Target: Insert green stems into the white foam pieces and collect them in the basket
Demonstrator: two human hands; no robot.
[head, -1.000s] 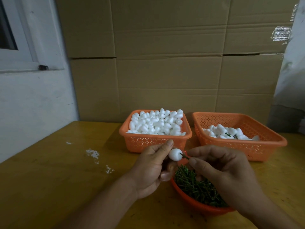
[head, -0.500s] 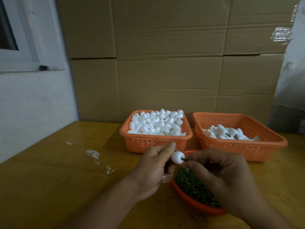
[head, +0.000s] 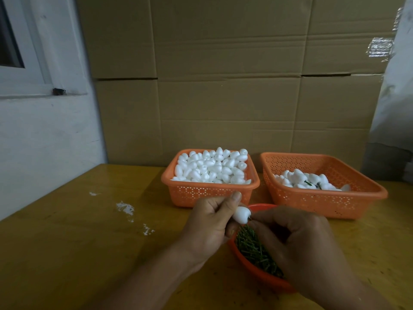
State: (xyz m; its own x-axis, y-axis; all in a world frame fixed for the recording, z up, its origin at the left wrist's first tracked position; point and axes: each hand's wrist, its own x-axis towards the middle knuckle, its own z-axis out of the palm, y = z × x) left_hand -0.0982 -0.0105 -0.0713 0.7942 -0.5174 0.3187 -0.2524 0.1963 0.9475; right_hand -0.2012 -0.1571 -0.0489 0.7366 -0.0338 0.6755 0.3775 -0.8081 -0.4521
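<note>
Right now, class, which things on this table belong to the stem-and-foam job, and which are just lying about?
Part of the job:
left hand holding a foam piece
right hand at its stem
bowl of green stems
basket of plain foam
basket of finished pieces

Just lying about:
white crumbs
cardboard boxes

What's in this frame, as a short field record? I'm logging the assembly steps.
left hand: pinches a foam piece
right hand: pinches a green stem at the foam piece's end
stem supply: round orange bowl of loose stems, under the hands
left basket: heaped with plain foam pieces
right basket: few pieces, some showing stems
surface: yellow table
</note>
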